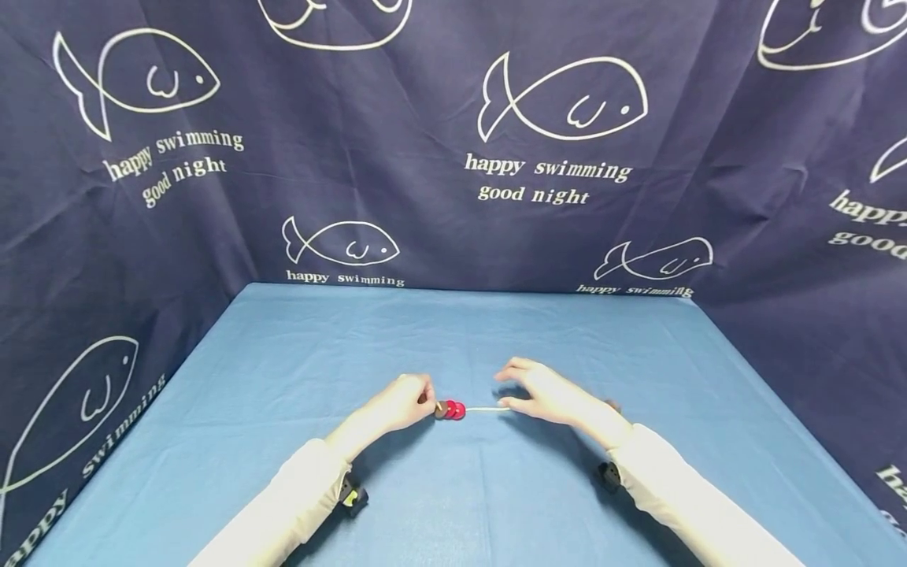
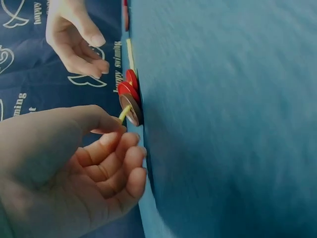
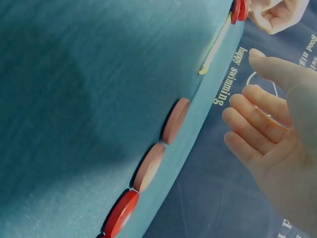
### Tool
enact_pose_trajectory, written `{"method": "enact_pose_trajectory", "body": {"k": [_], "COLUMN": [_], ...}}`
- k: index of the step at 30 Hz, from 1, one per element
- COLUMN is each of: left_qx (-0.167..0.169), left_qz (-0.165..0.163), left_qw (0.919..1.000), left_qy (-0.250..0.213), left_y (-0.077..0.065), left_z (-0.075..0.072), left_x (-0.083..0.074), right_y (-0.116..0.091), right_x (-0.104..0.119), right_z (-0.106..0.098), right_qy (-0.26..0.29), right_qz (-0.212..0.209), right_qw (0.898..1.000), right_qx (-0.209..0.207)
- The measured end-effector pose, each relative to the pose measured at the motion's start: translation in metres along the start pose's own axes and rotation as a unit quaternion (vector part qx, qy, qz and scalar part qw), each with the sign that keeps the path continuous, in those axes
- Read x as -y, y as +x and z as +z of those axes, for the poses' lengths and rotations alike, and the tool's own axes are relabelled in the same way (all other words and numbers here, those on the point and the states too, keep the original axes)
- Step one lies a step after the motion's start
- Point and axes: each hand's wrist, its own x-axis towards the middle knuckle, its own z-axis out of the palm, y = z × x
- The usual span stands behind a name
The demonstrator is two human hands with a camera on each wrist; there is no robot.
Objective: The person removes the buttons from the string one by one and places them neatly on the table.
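Note:
My left hand (image 1: 405, 402) pinches one end of a thin pale-yellow cord (image 1: 487, 409) between thumb and forefinger. Threaded on the cord beside those fingertips are a brown disc (image 2: 130, 110) and two red discs (image 1: 459, 411), standing tilted against one another. The cord's other end (image 3: 203, 71) lies on the cloth, pointing toward my right side. Above that free end hovers my right hand (image 1: 544, 392), its fingers spread and slightly bent, holding nothing. In the right wrist view a gap shows between the right fingers and the cord.
Loose discs lie in a row near the right hand: two brownish-pink discs (image 3: 176, 121), then a red disc (image 3: 122, 214), and a further red edge cut off by the frame. A blue cloth (image 1: 453, 504) covers the table. Dark fish-printed curtains (image 1: 439, 157) stand behind and at the sides.

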Motion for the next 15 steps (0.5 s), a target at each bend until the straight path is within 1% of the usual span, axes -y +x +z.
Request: {"method": "enact_pose_trajectory", "body": {"k": [7, 11, 15], "left_qx": [0.007, 0.001, -0.005], "left_qz": [0.013, 0.023, 0.018], "left_qw": [0.9999, 0.9997, 0.9998], "left_qy": [-0.002, 0.005, 0.008], "left_y": [0.000, -0.002, -0.004], "left_z": [-0.008, -0.013, -0.016], "left_x": [0.002, 0.004, 0.005], "right_y": [0.001, 0.001, 0.004], "right_x": [0.002, 0.004, 0.007], "right_z": [0.004, 0.006, 0.007], "right_qy": [0.002, 0.006, 0.010], "right_qz": [-0.005, -0.006, -0.001], "right_qw": [1.000, 1.000, 1.000], "right_qx": [0.001, 0.001, 0.013]}}
